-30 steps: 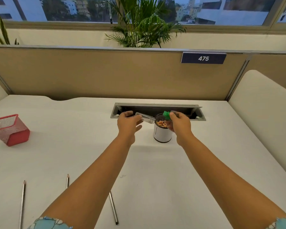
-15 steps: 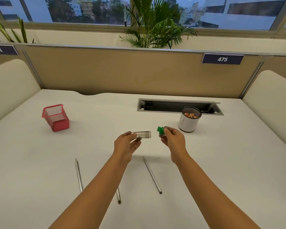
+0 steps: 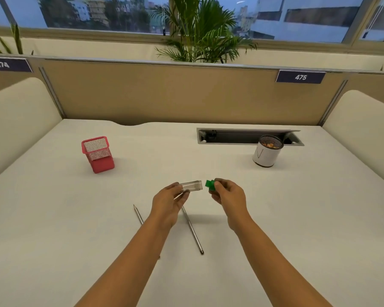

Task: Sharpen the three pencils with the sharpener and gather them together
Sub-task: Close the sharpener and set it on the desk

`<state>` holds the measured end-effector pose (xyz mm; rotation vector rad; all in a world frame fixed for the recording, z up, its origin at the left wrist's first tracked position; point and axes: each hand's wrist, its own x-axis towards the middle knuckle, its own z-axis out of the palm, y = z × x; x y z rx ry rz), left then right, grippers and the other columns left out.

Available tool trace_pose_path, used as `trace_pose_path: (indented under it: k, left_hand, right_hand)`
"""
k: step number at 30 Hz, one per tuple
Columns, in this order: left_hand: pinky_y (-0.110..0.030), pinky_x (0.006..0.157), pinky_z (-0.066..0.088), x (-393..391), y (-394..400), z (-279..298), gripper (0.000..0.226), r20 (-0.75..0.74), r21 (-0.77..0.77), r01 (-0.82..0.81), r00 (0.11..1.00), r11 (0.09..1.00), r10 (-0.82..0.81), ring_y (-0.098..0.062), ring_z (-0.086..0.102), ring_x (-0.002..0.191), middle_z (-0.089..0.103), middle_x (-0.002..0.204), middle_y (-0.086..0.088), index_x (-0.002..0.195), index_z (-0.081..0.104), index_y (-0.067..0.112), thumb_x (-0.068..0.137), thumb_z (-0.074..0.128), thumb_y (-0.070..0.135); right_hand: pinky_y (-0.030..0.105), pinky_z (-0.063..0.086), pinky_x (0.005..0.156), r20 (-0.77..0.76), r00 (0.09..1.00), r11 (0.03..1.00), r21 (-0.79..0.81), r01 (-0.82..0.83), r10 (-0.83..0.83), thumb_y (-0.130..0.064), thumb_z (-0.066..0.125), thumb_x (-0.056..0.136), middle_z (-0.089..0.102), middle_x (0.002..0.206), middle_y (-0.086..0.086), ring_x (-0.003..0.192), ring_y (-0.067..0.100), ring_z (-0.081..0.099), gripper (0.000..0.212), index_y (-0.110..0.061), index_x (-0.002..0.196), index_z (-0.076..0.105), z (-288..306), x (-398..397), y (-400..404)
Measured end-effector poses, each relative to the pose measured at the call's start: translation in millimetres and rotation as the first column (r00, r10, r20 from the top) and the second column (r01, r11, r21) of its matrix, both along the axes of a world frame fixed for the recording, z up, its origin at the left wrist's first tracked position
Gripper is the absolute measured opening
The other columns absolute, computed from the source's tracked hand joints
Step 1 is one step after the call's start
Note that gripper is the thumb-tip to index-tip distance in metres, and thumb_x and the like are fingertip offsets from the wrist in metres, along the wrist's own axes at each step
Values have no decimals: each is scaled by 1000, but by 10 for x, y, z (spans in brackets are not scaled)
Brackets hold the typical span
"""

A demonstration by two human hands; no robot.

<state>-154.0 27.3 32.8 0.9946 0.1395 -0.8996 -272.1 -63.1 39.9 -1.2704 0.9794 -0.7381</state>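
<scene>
My left hand [image 3: 167,203] holds the sharpener's clear plastic case [image 3: 192,186] by one end, its open mouth facing right. My right hand [image 3: 227,194] pinches the green sharpener insert [image 3: 210,185], a small gap away from the case. Both hands hover over the middle of the white desk [image 3: 297,218]. Two grey pencils lie on the desk beneath my arms: one pencil [image 3: 192,231] runs diagonally between my forearms, another pencil [image 3: 138,214] shows only its pointed end left of my left wrist. A third pencil is not visible.
A red mesh pencil holder [image 3: 97,154] stands at the left back. A white cup with a mesh top and shavings inside [image 3: 267,153] stands at the right back, beside a grey cable tray slot [image 3: 242,136]. Beige partition walls enclose the desk.
My hands drew back from the white cup toward me with the case and the green insert still apart. The view shifted left, so the cup and slot now sit at the right back.
</scene>
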Motion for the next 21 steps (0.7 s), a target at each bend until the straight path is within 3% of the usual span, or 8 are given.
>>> trace_pose_path:
  k: [9, 15, 21]
  left_hand:
    - [-27, 66, 59, -37, 45, -3, 9, -22, -30, 10, 1000, 999, -10, -25, 65, 70, 60, 86, -16, 89, 57, -4, 85, 53, -11]
    - [-25, 67, 59, -83, 27, 9, 17, 21, -13, 18, 1000, 1000, -18, -26, 64, 76, 61, 86, -16, 100, 57, -5, 84, 55, -11]
    - [-25, 65, 60, -165, -28, 9, 11, 21, 13, 34, 999, 999, -34, -31, 65, 77, 61, 90, -21, 92, 58, -8, 82, 55, -12]
  right_hand:
    - [25, 52, 79, -77, 996, 995, -88, -44, 37, -9, 54, 91, 66, 97, 9, 89, 21, 65, 22, -3, 111, 61, -37, 27, 56]
    - [37, 54, 86, -87, 991, 990, -89, -108, 100, -11, 55, 90, 67, 91, 8, 83, 22, 64, 21, -5, 108, 64, -74, 24, 9]
    - [35, 55, 85, -69, 993, 990, -95, -101, 95, -15, 53, 92, 68, 95, 8, 84, 23, 65, 21, -7, 110, 62, -85, 5, -101]
